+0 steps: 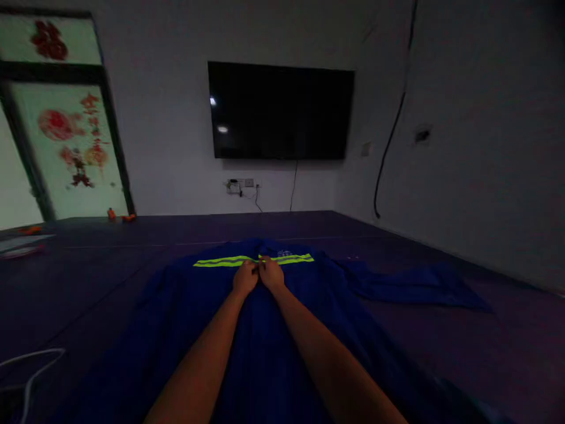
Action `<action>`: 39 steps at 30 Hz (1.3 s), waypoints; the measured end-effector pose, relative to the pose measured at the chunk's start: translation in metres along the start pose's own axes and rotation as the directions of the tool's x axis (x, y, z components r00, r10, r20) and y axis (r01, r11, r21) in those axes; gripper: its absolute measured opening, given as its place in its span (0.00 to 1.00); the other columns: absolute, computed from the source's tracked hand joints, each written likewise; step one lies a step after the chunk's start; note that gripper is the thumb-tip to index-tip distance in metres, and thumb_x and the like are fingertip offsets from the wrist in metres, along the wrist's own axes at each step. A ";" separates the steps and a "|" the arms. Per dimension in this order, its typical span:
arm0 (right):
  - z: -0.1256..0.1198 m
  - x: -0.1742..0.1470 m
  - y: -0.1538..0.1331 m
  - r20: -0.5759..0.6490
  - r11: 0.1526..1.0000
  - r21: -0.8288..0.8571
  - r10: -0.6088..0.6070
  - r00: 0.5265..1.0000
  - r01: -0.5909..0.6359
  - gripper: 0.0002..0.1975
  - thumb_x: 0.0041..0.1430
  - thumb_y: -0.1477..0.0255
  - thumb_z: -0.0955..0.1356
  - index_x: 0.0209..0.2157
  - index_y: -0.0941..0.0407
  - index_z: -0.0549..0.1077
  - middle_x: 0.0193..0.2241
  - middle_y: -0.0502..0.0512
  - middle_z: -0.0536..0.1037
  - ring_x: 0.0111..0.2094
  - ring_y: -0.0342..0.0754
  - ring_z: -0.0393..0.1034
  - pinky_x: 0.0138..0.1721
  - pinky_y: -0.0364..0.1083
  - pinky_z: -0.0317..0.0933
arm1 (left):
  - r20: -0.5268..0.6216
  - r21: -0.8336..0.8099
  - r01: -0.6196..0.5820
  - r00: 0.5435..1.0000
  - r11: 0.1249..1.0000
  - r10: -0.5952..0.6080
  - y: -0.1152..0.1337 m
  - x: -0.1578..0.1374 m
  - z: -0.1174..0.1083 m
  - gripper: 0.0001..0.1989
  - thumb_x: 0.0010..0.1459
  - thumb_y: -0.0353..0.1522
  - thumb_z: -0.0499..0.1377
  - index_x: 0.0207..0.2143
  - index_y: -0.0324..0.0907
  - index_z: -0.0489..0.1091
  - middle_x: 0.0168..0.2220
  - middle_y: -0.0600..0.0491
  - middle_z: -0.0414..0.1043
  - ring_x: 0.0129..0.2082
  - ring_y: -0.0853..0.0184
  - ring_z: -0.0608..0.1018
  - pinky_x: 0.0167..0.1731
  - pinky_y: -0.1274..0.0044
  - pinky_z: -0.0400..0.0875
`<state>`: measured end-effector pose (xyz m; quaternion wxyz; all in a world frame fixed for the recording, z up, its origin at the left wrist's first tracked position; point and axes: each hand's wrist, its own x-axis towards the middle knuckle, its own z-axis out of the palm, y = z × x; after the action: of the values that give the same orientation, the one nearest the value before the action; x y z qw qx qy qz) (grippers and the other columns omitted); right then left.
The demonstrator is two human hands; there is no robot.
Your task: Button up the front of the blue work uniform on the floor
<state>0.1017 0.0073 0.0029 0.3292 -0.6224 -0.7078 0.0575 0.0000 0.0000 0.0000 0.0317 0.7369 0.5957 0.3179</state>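
Observation:
A dark blue work jacket (260,330) with yellow-green reflective strips lies spread out, front side up, below me. Its collar points away from me and one sleeve (406,285) stretches out to the right. Both hands meet at the front opening, level with the chest strip (220,262). My left hand (245,278) is closed, its fingers pinching the jacket's front edge. Close beside it, my right hand (271,273) is closed on the other side of the same opening. Fingertips hide whatever small fastening may be between them.
The jacket lies on a dark purplish floor (176,229). A white cable (30,377) curls at the lower left. Small orange objects (128,217) sit near the door (70,147). A television (282,112) hangs on the far wall, and a black cable (391,141) runs down the right wall.

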 end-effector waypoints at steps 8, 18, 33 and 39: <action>0.001 0.001 0.002 -0.002 0.998 0.045 0.036 0.999 -0.036 0.15 0.58 0.72 0.58 0.46 0.56 0.66 0.37 0.56 0.74 0.41 0.46 0.67 0.39 0.41 0.56 | 0.024 0.013 -0.040 0.999 0.999 0.040 0.002 -0.002 -0.002 0.11 0.55 0.29 0.50 0.32 0.41 0.72 0.38 0.51 0.68 0.36 0.70 0.71 0.34 0.80 0.63; -0.004 -0.002 -0.002 0.006 1.000 0.008 -0.018 1.000 0.018 0.19 0.55 0.77 0.58 0.47 0.50 0.67 0.50 0.55 0.63 0.42 0.44 0.66 0.41 0.41 0.56 | 0.040 0.068 -0.049 0.998 0.997 0.046 0.004 -0.003 -0.004 0.11 0.55 0.31 0.50 0.31 0.41 0.72 0.37 0.51 0.68 0.36 0.70 0.71 0.33 0.80 0.62; 0.000 -0.001 -0.004 0.027 0.993 -0.114 0.042 0.999 -0.039 0.13 0.56 0.77 0.58 0.36 0.62 0.73 0.35 0.64 0.74 0.38 0.48 0.69 0.38 0.42 0.58 | 0.017 0.067 -0.037 0.999 0.997 0.036 0.004 -0.002 -0.003 0.10 0.54 0.29 0.50 0.30 0.40 0.71 0.35 0.51 0.69 0.35 0.69 0.71 0.33 0.80 0.63; 0.000 -0.001 -0.004 0.023 0.992 -0.115 0.054 0.998 -0.051 0.14 0.56 0.76 0.58 0.36 0.63 0.73 0.35 0.64 0.74 0.37 0.49 0.70 0.37 0.43 0.59 | -0.030 0.017 -0.026 0.999 1.000 0.027 0.003 -0.001 -0.001 0.09 0.52 0.27 0.51 0.29 0.39 0.71 0.33 0.51 0.70 0.35 0.69 0.72 0.34 0.80 0.63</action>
<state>0.0982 0.0056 0.0050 0.2822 -0.6578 -0.6976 0.0334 0.0017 -0.0021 0.0018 0.0124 0.7401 0.5890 0.3242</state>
